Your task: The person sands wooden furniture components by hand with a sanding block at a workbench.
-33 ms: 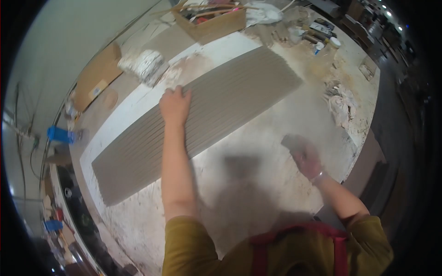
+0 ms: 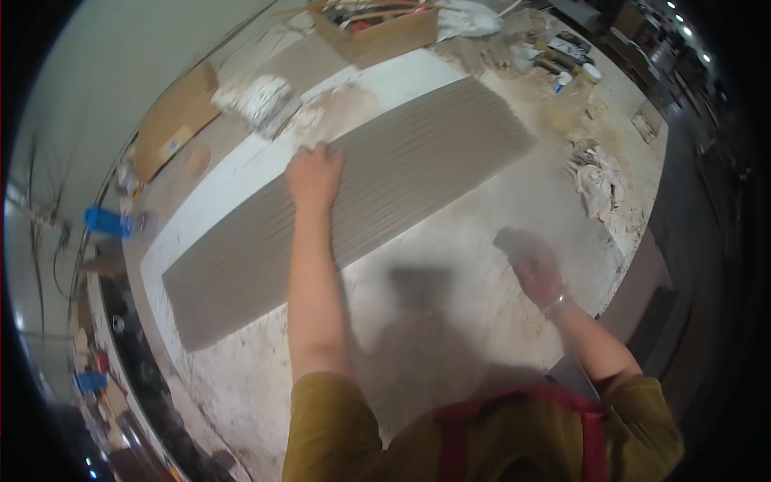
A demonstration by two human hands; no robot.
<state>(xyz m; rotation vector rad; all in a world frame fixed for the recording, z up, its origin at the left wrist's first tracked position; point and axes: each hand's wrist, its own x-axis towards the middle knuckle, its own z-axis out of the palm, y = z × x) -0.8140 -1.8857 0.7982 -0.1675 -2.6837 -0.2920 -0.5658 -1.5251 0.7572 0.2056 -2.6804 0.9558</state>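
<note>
A long grey-brown panel (image 2: 418, 161) with narrow parallel grooves lies slantwise across the worktable (image 2: 385, 353). My left hand (image 2: 316, 175) rests on its far edge, fingers bent over that edge and closed on it. Off the panel's near side, to the right, my right hand (image 2: 536, 263) is smeared by motion. It grips a small dark grey block (image 2: 507, 239), which looks like a sanding pad, though the blur hides its exact kind. The block is apart from the panel, above the dusty tabletop.
Beyond the panel sit a plastic-wrapped bundle (image 2: 261, 104), a cardboard piece (image 2: 173, 120) and an open box of tools (image 2: 377, 44). Crumpled rags (image 2: 596, 178) lie at the right. Small bottles and a white-capped jar (image 2: 591, 73) stand far right. A blue container (image 2: 107, 221) is at the left edge.
The whole view has shifted slightly, so the panel and my left hand appear a little right and higher. Both hands keep their hold.
</note>
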